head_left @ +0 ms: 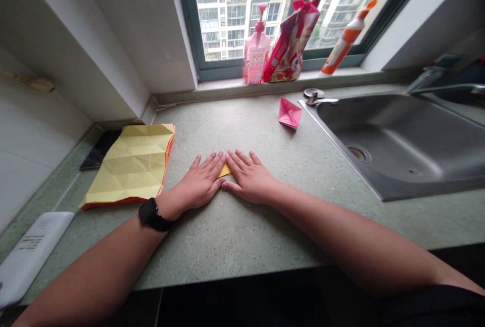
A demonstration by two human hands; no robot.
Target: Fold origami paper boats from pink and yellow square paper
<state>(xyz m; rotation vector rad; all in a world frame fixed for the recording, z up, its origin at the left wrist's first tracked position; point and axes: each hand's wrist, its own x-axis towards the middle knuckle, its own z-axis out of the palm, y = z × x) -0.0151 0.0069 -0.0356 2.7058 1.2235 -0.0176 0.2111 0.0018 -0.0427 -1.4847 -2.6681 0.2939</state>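
Note:
My left hand (202, 181) and my right hand (250, 178) lie flat side by side on the speckled counter, fingers stretched out and pointing away from me. Beneath them is a small folded piece of yellow-orange paper (225, 170); most of it is covered, so its full shape is hidden. Both thumbs meet just in front of the paper. A pink folded paper piece (290, 113) with raised points stands farther back on the right. To the left of my hands lies a stack of creased paper sheets (132, 165), pale yellow on top with orange and red edges below.
A steel sink (409, 140) is set into the counter at right. On the windowsill stand a pink pump bottle (256, 56), a red bag (293, 44) and an orange-and-white bottle (345, 44). A white device (34, 256) and a dark flat object (99, 150) lie at left.

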